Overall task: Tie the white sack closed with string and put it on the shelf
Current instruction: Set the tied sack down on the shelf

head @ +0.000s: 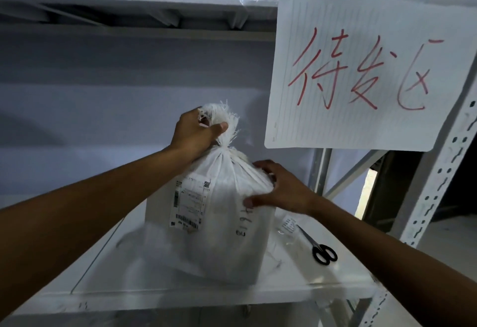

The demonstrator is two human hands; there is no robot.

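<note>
1. Sack (219, 226): woven white sack stands upright on the shelf (296, 290), neck cinched; tying appears done.
2. Left hand (192, 134): grip clenched around the gathered neck.
3. Right hand (281, 192): grip spread flat against the sack's side.
4. Remaining: release; scissors (318, 248) lie beside, near the shelf's right edge.

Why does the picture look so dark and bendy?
In the head view the light is dim and bluish, the sack looks smeared at its bottom, and the wide lens bends the shelf post and stretches both arms.
</note>
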